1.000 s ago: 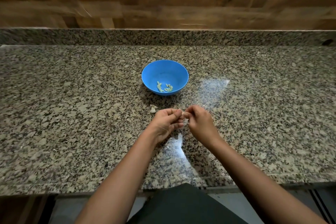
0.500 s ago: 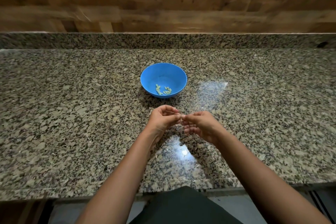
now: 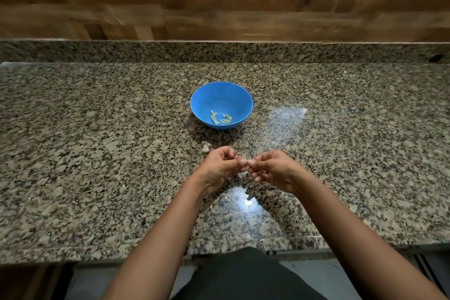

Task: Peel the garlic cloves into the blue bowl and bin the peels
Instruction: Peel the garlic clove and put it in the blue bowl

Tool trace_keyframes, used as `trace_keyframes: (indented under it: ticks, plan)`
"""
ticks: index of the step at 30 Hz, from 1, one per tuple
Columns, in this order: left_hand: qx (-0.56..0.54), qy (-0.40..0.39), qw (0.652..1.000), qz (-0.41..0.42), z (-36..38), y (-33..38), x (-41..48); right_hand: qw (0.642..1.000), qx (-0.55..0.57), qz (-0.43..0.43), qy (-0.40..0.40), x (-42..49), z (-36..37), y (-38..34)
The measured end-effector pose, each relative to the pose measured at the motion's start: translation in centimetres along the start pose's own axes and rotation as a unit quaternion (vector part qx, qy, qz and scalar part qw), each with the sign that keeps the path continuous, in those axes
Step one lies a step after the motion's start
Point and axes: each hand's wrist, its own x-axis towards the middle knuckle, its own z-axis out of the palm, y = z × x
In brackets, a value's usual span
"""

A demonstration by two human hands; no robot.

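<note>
Change: both hands stay met in front of the bowl as they were a second ago; the right wrist has rolled so its knuckles sit lower; bowl contents unchanged
Left hand (image 3: 220, 165): fingers curled, thumb and fingertips pinched on the garlic clove (image 3: 249, 162)
Right hand (image 3: 272, 170): fingers curled likewise, pinching the same clove from the other side; blur hides the exact contact
Clove position: held just above the countertop (image 3: 97, 178), between the two hands, near the blue bowl (image 3: 202, 97) but not over it
Bowl contents: a small cluster of peeled cloves (image 3: 220, 118) at the bottom
Loose item: a pale scrap (image 3: 206, 147) on the counter, just beside the left hand; peel or clove, cannot tell
Step judged: skin being worked off the held clove
Handling: clove is very light, small and firm; likely slick once bare; skin is thin, papery and tears readily
Hold advised: grip the body with one hand, nip the skin at a tip with the other
Risk: clove slipping from the pinch; peel flakes scattering
Bin: not in view
</note>
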Motion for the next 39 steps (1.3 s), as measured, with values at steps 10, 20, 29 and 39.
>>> trace_keyframes:
  ticks: [10, 20, 29, 39]
  plan:
    - [0.061, -0.008, 0.998, 0.006, -0.3, -0.9, -0.1, 0.998, -0.059, -0.023, 0.018, -0.1, 0.0, 0.9]
    - [0.265, 0.073, 0.946, 0.175, 0.7, -1.8, 0.1, 0.971, 0.195, -0.062, 0.128, 0.9, 2.0, 2.9]
    - [0.245, 0.061, 0.962, 0.106, 0.3, -1.6, 0.5, 0.979, 0.179, -0.043, 0.089, 0.8, 0.7, 2.5]
    - [0.047, 0.007, 0.998, 0.037, 0.7, -1.0, 0.9, 0.992, 0.115, -0.052, 0.018, 0.2, 1.0, 1.3]
